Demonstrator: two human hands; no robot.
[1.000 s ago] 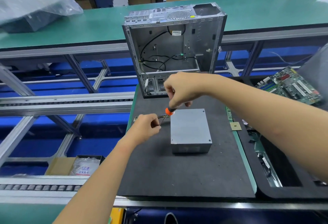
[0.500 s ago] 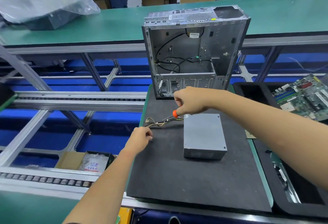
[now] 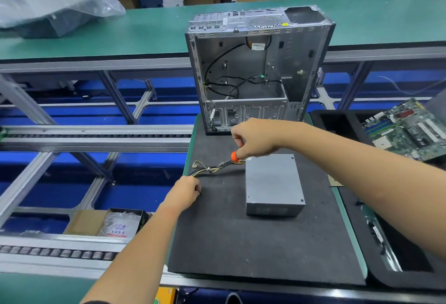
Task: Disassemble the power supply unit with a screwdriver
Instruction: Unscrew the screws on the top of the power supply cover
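The power supply unit (image 3: 272, 178), a grey metal box, lies flat on the black foam mat (image 3: 241, 243). Its bundle of yellow and black cables (image 3: 212, 167) trails left from its far left corner. My right hand (image 3: 255, 139) is closed on a screwdriver with an orange handle (image 3: 234, 156), held over that far left corner; the shaft is mostly hidden. My left hand (image 3: 185, 190) rests at the mat's left edge, just in front of the cables, fingers pinched on a tiny dark piece that looks like a screw (image 3: 201, 193).
An opened computer case (image 3: 253, 67) stands upright at the mat's far end. A motherboard (image 3: 407, 132) lies at the right, above a black tray (image 3: 398, 267). Roller conveyor rails run to the left, with a cardboard box holding a plastic bag (image 3: 115, 224) below them.
My left hand has drawn back from the screwdriver tip and cables to the mat's left edge, still pinched. My right hand stays at the unit's far left corner with the screwdriver.
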